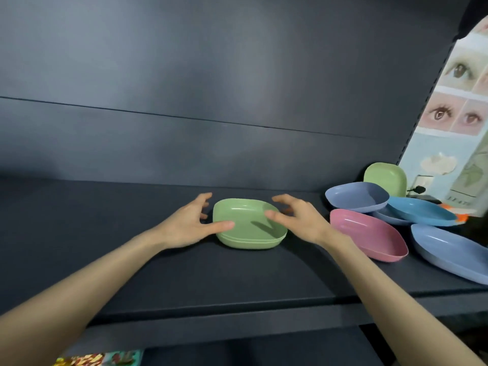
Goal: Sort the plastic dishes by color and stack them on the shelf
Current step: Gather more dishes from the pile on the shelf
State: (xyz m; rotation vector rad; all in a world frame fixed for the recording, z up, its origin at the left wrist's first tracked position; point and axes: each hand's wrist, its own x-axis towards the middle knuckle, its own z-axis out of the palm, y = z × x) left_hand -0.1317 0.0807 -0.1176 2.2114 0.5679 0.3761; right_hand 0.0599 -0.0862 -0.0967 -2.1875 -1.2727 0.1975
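Head view: left hand (pixel 190 225) and right hand (pixel 298 220) flank the green dish stack (pixel 248 228), fingers spread wide, thumbs touching its rim, gripping nothing. Left of the stack the dark shelf (pixel 105 233) lies open; right of it crowd a pink dish (pixel 369 236) and blue dishes (pixel 356 196).

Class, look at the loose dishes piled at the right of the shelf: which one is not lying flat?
The green dish at the back. It stands tilted on edge behind the periwinkle dish, while the pink dish and the blue ones lie open side up.
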